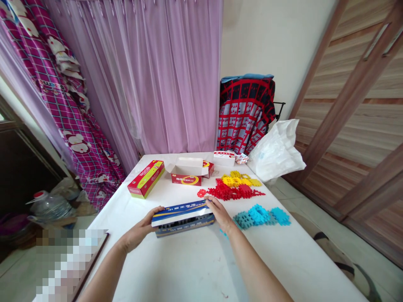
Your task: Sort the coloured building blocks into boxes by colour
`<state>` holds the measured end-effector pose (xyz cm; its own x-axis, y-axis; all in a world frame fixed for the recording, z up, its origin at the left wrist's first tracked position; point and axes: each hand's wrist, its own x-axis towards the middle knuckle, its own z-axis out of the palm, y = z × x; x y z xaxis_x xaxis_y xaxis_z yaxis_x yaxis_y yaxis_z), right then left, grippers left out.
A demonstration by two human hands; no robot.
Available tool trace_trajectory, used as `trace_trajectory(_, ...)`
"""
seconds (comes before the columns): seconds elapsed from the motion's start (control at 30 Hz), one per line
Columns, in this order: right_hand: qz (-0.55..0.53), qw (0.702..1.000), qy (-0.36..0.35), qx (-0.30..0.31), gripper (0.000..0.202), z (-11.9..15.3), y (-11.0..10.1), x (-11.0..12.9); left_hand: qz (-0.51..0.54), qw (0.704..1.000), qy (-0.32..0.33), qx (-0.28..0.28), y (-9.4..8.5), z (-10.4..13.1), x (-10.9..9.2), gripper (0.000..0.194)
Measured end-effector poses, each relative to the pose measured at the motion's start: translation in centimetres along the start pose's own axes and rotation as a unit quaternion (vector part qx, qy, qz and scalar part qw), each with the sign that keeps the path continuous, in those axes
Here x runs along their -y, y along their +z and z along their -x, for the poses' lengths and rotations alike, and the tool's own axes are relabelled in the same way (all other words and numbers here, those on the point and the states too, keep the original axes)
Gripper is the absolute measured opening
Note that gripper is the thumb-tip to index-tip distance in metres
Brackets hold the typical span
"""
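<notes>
A long blue box (185, 230) with white and gold print sits on the white table, its lid partly raised along the side toward me. Dark pieces show in the gap. My left hand (146, 226) grips the box's left end, fingers on top of the lid. At the right end my right hand (218, 209) holds the lid's corner. Blue interlocking pieces (260, 216) lie just right of my right hand. Beyond the box are a red pile (231, 191) and a yellow pile (239, 179) of similar pieces.
On the white table (176, 272), a red and green box (146, 178) stands at the left. An open red box (186, 179) and a white box (223, 158) are toward the back. A white plastic bag (275, 151) is at the back right.
</notes>
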<state>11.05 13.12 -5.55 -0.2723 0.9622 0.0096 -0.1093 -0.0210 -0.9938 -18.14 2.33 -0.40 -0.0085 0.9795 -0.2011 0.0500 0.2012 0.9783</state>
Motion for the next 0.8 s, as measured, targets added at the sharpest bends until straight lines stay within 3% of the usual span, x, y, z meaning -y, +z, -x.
trace_trajectory(0.07, 0.051, 0.998, -0.027, 0.002, 0.050, -0.1, -0.1, 0.4, -0.008, 0.997, -0.010, 0.075, -1.0, 0.5, -0.4, 0.076)
trace_trajectory(0.13, 0.103, 0.993, -0.062, 0.000, 0.049, -0.3, -0.1, 0.6, -0.003, 0.995, -0.008, 0.100, -1.5, 0.6, -0.7, 0.082)
trace_trajectory(0.37, 0.186, 0.977, -0.104, -0.003, 0.054, -0.6, -0.3, 0.0, -0.040, 0.997, 0.022, -0.055, 0.4, 0.2, -1.4, 0.062)
trace_trajectory(0.5, 0.180, 0.980, -0.087, 0.001, 0.056, -0.3, -0.6, -0.6, -0.085, 0.994, 0.045, -0.060, 0.9, 0.4, -1.3, 0.054)
trace_trajectory(0.8, 0.157, 0.982, -0.066, 0.081, 0.054, 0.4, -1.5, -0.8, -0.181, 0.978, 0.102, -0.032, 0.4, 0.5, 0.7, 0.052)
